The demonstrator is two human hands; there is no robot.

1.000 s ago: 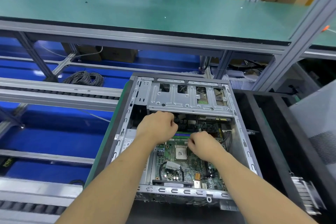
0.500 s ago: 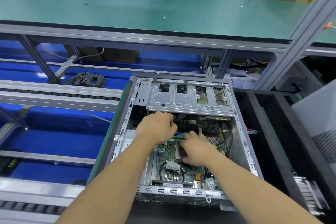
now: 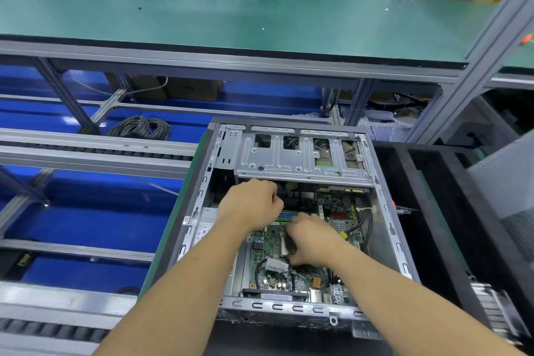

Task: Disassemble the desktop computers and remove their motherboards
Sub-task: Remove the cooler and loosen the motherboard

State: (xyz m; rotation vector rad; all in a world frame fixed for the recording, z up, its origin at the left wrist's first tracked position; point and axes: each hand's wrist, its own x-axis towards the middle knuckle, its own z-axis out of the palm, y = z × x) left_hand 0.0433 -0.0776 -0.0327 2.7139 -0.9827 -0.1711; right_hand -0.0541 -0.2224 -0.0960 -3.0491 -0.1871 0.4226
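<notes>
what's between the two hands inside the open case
In the head view, green and blue memory slots on the motherboard show in the gap between the left hand and right hand.

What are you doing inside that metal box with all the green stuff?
A person is taking apart an open computer case. Both hands are inside it: the left hand is curled by the far edge of the green motherboard, under the metal drive bracket, and the right hand grips something near the board's middle. The motherboard sits in the case, cables attached.

Left hand (image 3: 250, 205) curls over the motherboard's (image 3: 336, 215) far edge — fingertips hidden. Right hand (image 3: 313, 240) covers the CPU socket — its grip can't be told.
</notes>
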